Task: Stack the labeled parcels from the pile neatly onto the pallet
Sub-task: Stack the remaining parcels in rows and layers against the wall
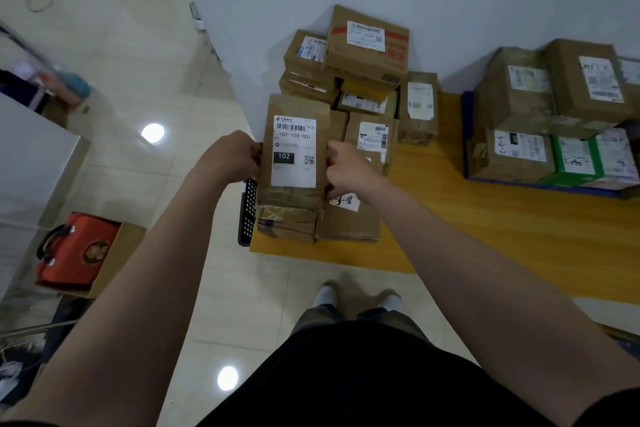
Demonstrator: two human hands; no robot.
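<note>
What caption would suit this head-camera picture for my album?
Left hand and right hand grip the parcel labeled 102 at the pile, blue pallet alongside.

Head-worn wide-angle view, facing forward-down, close above parcel pile [363, 55].

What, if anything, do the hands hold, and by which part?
The parcel labelled 102, by its side edges: left hand on the left, right hand on the right.
</note>
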